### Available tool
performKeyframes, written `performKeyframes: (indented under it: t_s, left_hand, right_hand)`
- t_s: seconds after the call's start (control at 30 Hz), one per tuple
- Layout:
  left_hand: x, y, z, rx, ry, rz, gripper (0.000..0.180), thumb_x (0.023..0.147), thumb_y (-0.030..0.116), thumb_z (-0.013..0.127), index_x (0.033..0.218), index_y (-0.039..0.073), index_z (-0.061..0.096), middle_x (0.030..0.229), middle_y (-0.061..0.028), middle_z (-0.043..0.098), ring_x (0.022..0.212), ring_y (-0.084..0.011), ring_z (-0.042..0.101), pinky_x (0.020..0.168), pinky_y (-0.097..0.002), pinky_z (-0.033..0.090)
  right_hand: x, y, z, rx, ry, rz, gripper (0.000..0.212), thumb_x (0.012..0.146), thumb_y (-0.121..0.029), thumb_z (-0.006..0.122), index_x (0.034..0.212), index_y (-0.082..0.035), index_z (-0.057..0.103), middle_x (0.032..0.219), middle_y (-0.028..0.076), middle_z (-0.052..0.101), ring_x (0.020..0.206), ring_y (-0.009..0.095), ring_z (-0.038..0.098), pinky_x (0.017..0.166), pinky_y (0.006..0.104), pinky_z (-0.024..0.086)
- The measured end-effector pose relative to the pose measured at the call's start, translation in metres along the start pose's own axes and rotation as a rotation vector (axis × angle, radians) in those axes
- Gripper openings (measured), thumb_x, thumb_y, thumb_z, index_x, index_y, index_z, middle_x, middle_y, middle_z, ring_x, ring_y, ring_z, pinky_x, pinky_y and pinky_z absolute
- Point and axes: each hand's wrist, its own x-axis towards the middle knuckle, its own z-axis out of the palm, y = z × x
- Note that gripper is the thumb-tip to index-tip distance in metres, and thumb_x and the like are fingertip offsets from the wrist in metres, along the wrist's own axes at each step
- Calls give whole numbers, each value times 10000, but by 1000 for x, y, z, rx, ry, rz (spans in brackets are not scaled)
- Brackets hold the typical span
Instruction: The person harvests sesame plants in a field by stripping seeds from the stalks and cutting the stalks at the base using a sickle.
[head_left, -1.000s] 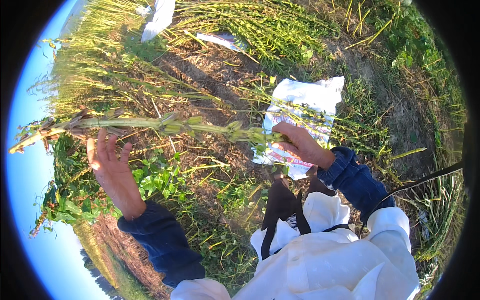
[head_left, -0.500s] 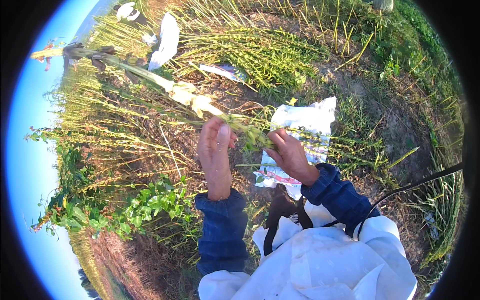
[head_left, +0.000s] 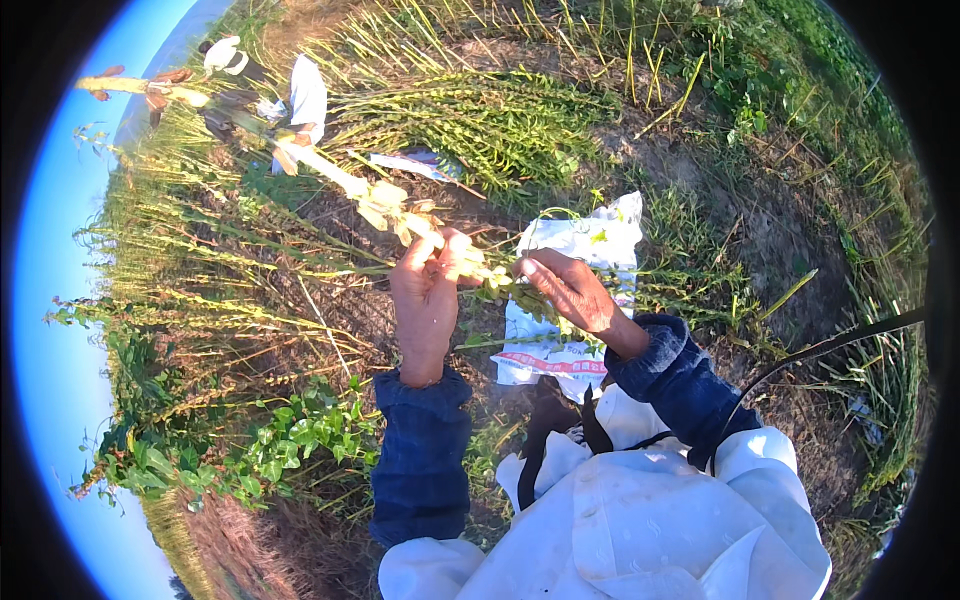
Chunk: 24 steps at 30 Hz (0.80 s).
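A long sesame stalk [head_left: 335, 178] slants from the upper left down to my hands. Brown dry pods sit along its far part, and paler yellow-green pods nearer to me. My left hand [head_left: 425, 305] is closed round the stalk, thumb and fingers pinching it below the pale pods. Just right of it, my right hand [head_left: 578, 290] grips the greener pod-bearing end, thumb and forefinger pressed together; its other fingers are partly hidden. Beneath the right hand a white sack [head_left: 575, 240] with red printing lies on the ground.
Cut green stalks [head_left: 490, 115] lie in a heap beyond my hands. Upright yellow stalks [head_left: 250, 250] fill the left, above a leafy green plant [head_left: 300, 435]. A white bag [head_left: 308, 95] and a person in white [head_left: 225, 57] are farther off. A dark cord [head_left: 840, 350] runs at right.
The stalk has turned and slants more steeply, its dry pods showing differently. My left fingers have wrapped closer about it. The whole view has shifted slightly.
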Motion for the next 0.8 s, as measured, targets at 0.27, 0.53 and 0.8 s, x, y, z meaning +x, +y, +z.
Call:
performKeyframes:
  t_s: [0.27,0.53,0.8]
  left_hand:
    - [-5,-17,-3,96,-66,29,172,954,118,492,983,-42,550,858,-66,601,720,-87,580,623,-249,527]
    - [-23,-26,-7,88,-131,-21,172,971,148,474,968,-3,556,875,-62,604,717,-87,574,633,-253,501]
    - [-32,-35,-25,134,74,-26,212,982,193,451,951,1,536,852,-54,574,663,-103,575,577,-247,507]
  right_hand:
    - [25,7,-5,392,-293,373,347,870,-368,638,852,-22,664,694,-25,581,631,65,496,579,236,389]
    - [31,-4,-6,154,-476,296,315,877,-363,606,906,-52,643,835,-23,586,771,64,482,727,258,399]
    - [10,27,2,1045,-234,581,183,821,-246,627,771,-76,582,910,59,613,1131,300,547,966,423,396]
